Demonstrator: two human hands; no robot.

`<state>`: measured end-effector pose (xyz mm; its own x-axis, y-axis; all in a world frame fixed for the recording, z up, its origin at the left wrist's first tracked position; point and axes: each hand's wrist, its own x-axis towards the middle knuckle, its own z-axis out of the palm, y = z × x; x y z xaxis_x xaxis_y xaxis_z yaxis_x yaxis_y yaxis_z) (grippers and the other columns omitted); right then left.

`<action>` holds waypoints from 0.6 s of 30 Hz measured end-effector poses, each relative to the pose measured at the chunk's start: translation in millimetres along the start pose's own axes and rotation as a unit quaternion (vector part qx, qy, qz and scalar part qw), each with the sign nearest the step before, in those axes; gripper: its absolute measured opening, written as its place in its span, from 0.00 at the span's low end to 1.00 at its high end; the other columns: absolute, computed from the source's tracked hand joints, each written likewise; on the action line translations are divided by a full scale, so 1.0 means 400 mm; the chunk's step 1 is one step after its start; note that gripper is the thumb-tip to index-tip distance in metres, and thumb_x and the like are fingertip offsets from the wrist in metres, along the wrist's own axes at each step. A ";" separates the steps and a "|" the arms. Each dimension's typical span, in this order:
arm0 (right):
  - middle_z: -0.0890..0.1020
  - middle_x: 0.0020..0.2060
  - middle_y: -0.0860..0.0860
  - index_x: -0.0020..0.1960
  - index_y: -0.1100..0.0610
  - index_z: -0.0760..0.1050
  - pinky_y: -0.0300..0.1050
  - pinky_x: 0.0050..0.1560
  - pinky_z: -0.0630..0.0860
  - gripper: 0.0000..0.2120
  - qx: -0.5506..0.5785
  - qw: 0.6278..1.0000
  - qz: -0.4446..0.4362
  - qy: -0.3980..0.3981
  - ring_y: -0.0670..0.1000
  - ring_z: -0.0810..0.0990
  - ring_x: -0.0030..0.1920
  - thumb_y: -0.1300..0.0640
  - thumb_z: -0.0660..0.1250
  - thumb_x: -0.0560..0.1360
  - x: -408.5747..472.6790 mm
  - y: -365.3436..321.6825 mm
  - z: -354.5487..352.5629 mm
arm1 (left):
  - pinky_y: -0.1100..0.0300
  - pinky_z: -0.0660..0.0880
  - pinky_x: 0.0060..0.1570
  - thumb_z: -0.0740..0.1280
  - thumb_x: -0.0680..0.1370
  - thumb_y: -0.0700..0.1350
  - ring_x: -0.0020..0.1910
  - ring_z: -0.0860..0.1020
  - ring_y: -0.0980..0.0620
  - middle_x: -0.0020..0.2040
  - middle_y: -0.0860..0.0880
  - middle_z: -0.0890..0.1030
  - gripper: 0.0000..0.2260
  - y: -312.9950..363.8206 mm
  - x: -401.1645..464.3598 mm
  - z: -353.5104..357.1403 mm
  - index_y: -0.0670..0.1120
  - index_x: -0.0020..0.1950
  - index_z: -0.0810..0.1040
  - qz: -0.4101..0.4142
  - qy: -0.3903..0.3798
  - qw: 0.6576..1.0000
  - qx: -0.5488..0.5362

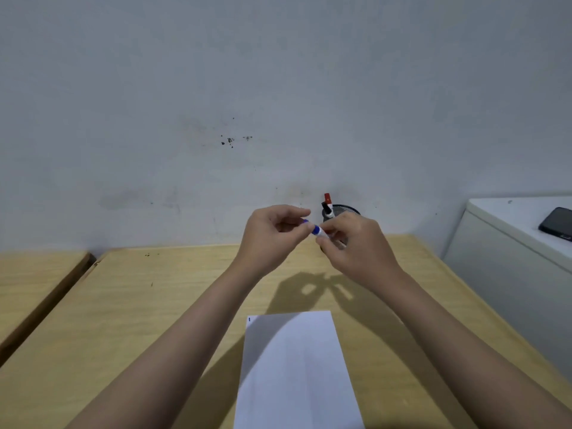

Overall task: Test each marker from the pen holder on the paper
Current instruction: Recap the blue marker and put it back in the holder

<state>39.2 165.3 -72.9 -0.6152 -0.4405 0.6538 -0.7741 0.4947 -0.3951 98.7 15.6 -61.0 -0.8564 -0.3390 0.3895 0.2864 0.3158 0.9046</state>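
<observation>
head view showed both hands raised above the wooden table (173, 305), meeting in front of the mesh pen holder (348, 209) at the far edge by the wall. the left hand (272, 239) was closed in a pinch on the blue cap end of a blue marker (316, 230), while the right hand (356, 243) was closed around its white barrel; held level between them like that, the grip suited pulling the cap off or pressing it back on, and i could not tell which. a red-capped marker (327, 198) and a dark one stood upright in the holder, probably waiting their turn. the paper (297, 366) lay near the person, directly below the arms, within easy reach for a stroke. a small blue mark (249, 319) sat at its far left corner, suggesting the blue one was already tested. a phone (557, 222) rested on the white cabinet at far right.
</observation>
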 end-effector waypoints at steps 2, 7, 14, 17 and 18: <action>0.82 0.34 0.53 0.40 0.59 0.80 0.51 0.40 0.77 0.05 0.010 0.999 0.027 0.044 0.53 0.79 0.35 0.58 0.68 0.70 0.031 0.035 -0.024 | 0.64 0.78 0.43 0.73 0.70 0.44 0.40 0.81 0.54 0.43 0.45 0.85 0.10 -0.009 0.029 0.028 0.45 0.50 0.82 -0.009 0.013 1.000 -0.006; 0.80 0.32 0.49 0.39 0.58 0.78 0.26 0.37 0.71 0.02 0.082 0.974 0.140 0.156 0.36 0.78 0.32 0.60 0.69 0.70 0.141 0.142 -0.077 | 0.59 0.74 0.45 0.72 0.70 0.49 0.44 0.79 0.51 0.52 0.48 0.82 0.16 -0.096 0.127 0.131 0.46 0.55 0.79 -0.064 0.027 0.995 0.076; 0.80 0.31 0.62 0.33 0.67 0.76 0.43 0.33 0.69 0.09 0.006 0.972 0.236 0.015 0.61 0.77 0.34 0.61 0.67 0.67 0.214 0.275 0.003 | 0.52 0.74 0.56 0.74 0.67 0.54 0.59 0.76 0.47 0.60 0.45 0.78 0.27 -0.174 0.230 0.237 0.45 0.63 0.74 -0.106 0.025 0.984 0.140; 0.74 0.25 0.54 0.29 0.61 0.73 0.39 0.28 0.65 0.08 -0.008 0.961 0.265 -0.073 0.54 0.73 0.30 0.64 0.68 0.66 0.218 0.302 0.023 | 0.55 0.74 0.51 0.73 0.68 0.53 0.53 0.77 0.49 0.57 0.45 0.80 0.22 -0.197 0.246 0.248 0.46 0.58 0.77 -0.124 0.006 0.983 0.134; 0.73 0.25 0.53 0.29 0.61 0.73 0.40 0.28 0.65 0.08 -0.011 0.957 0.273 -0.093 0.53 0.73 0.31 0.64 0.68 0.66 0.221 0.313 0.028 | 0.57 0.73 0.49 0.73 0.68 0.53 0.51 0.77 0.49 0.56 0.45 0.80 0.21 -0.203 0.246 0.249 0.46 0.58 0.77 -0.127 0.004 0.983 0.130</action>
<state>-113.8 180.0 -72.1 -0.9448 -0.2369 0.2262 -0.3274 0.7038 -0.6305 -51.6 44.8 -113.1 -0.8827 -0.4425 0.1582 -0.0577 0.4361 0.8980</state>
